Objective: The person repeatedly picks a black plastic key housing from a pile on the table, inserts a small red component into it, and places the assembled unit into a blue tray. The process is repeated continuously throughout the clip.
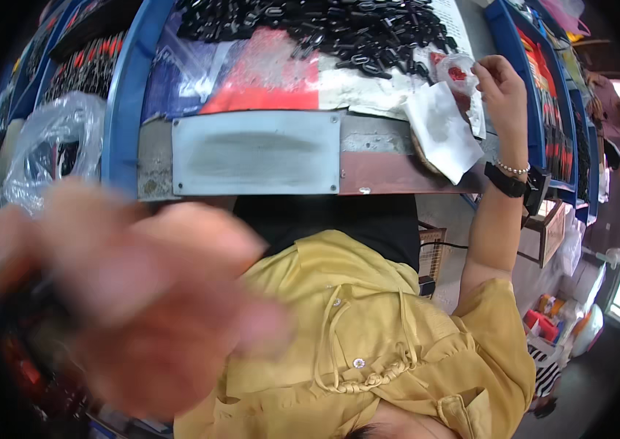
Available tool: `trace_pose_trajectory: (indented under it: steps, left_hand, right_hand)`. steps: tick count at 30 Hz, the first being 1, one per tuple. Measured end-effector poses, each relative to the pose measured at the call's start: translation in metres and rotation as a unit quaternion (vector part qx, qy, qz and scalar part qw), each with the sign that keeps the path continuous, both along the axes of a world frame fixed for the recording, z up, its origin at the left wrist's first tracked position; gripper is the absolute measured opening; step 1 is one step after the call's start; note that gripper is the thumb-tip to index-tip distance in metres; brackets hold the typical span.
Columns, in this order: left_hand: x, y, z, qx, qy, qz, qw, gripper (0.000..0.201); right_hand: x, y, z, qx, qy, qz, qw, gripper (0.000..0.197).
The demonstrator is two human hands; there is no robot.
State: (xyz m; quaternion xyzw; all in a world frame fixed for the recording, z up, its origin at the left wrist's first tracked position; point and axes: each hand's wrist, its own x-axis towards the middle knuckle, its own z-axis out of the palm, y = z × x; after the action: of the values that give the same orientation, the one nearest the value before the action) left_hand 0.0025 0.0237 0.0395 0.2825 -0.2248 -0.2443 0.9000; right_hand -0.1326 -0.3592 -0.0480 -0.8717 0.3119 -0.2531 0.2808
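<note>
My right hand (500,84) is up at the far right of the surface (372,140), with its thumb and first finger close together at the rim of a small clear dish (458,72), and I can't tell if they grip the dish or only touch it. The dish has something red (457,74) inside, and it sits to the right of a big pile of shiny black bits (379,36). Just below the dish is a bent white sheet (445,128), near the front edge. On the right wrist I see a black watch (506,181) and a string of beads (512,168). My left hand (164,285) is very close to the camera, big and blurry, well apart from the pile, so I can't tell if its fingers are wide or narrow, or if they hold a thing. It covers some of the yellow shirt (324,293). Under the black bits there is a blue, red and white cover (273,84), and a flat grey metal plate (255,150) is on the near side of the surface. A blue tray (123,110) stands on the left, with a see-through bag (32,157) beside it, and another blue box (507,36) stands on the right
</note>
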Motion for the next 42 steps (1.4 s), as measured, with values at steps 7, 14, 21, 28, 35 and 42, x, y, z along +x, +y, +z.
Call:
trace_pose_trajectory:
  steps: [7,14,21,28,35,42]
  left_hand:
    - [-0.034,-0.041,-0.058,0.226,0.062,-0.185,0.955,0.032]
    - [-0.037,-0.044,-0.081,0.256,0.099,-0.252,0.928,0.029]
    - [-0.044,-0.047,-0.086,0.281,0.110,-0.309,0.902,0.026]
    - [-0.049,-0.044,-0.090,0.277,0.068,-0.256,0.924,0.022]
    - [-0.051,-0.044,-0.092,0.289,0.035,-0.208,0.934,0.019]
    - [-0.055,-0.044,-0.089,0.314,0.029,-0.197,0.928,0.019]
  right_hand:
    - [0.006,-0.004,-0.004,0.047,-0.008,0.016,0.999,0.012]
    - [0.006,0.039,0.019,0.089,-0.049,-0.005,0.995,0.009]
    - [-0.008,0.156,0.020,0.456,-0.071,0.168,0.871,0.010]
    - [-0.004,0.178,0.003,0.626,-0.122,0.149,0.755,0.012]
    - [-0.007,0.186,-0.004,0.722,-0.196,0.140,0.649,0.011]
    - [-0.012,0.191,-0.006,0.684,-0.242,0.145,0.673,0.008]
